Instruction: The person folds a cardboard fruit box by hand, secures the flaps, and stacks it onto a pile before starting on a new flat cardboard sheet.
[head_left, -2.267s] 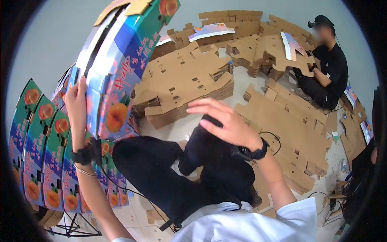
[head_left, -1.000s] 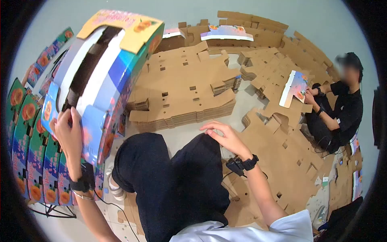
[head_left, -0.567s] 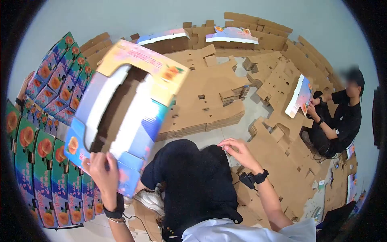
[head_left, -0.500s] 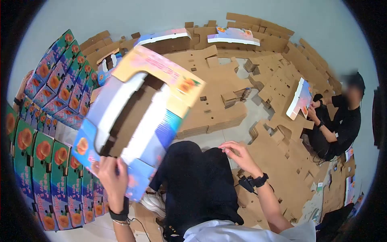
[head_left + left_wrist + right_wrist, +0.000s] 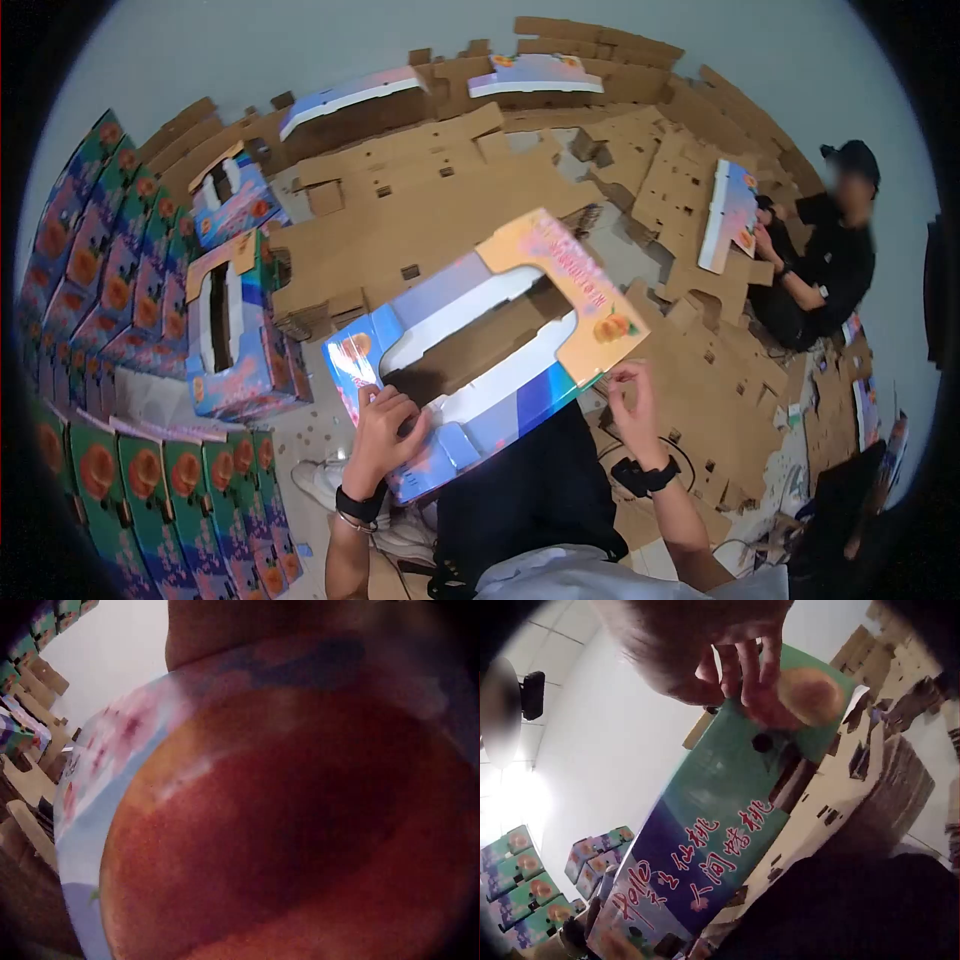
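Observation:
A printed peach carton (image 5: 535,405) with a long opening in its top is held tilted above the person's lap. The left hand (image 5: 388,432) grips its near-left end, fingers curled over the edge of the opening. At the carton's right corner, the right hand (image 5: 632,402) touches the edge with bent fingertips. In the right wrist view the fingers of the right hand (image 5: 712,652) rest at the upper edge of the green printed side (image 5: 727,787). The carton's peach print (image 5: 285,825) fills most of the left wrist view.
Rows of printed cartons (image 5: 140,470) stand at the left, with two opened cartons (image 5: 240,345) beside them. Flat brown cardboard stacks (image 5: 430,215) cover the floor ahead. A seated person (image 5: 825,260) at the right holds a printed cardboard piece (image 5: 732,215).
The carton has moved right and down, turning more sideways in the left hand. The right hand, earlier apart from it, now touches its right corner.

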`<action>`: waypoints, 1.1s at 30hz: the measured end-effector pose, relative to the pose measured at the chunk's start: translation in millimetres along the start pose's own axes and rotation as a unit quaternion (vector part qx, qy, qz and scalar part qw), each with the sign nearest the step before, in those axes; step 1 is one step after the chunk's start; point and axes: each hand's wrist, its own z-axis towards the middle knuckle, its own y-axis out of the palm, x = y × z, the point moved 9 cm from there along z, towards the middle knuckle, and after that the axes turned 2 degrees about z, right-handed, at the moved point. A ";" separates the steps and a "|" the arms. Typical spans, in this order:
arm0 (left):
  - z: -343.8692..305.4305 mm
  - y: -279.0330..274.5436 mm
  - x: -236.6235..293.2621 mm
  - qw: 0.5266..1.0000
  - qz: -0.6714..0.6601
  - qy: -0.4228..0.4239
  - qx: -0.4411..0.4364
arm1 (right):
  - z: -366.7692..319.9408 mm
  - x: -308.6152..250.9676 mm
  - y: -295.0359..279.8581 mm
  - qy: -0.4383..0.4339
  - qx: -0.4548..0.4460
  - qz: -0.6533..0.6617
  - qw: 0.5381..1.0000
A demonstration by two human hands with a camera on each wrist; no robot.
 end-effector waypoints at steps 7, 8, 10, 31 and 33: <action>-22.3 29.9 -2.7 0.991 0.007 0.044 -0.125 | -39.2 -8.9 33.0 0.018 -0.093 -0.050 0.994; -25.0 33.1 -2.1 0.992 -0.006 0.026 -0.123 | -42.0 -29.7 52.7 -0.049 -0.154 -0.083 0.983; -28.4 38.1 7.6 0.994 -0.012 0.023 -0.105 | -49.0 -54.0 86.0 -0.107 -0.225 -0.112 0.962; -36.8 50.8 82.6 0.993 0.001 -0.008 -0.114 | -55.8 -41.0 105.4 -0.139 -0.408 0.084 0.899; -34.6 47.7 84.0 0.994 0.025 -0.004 -0.106 | -53.4 -41.6 106.2 -0.147 -0.411 0.086 0.896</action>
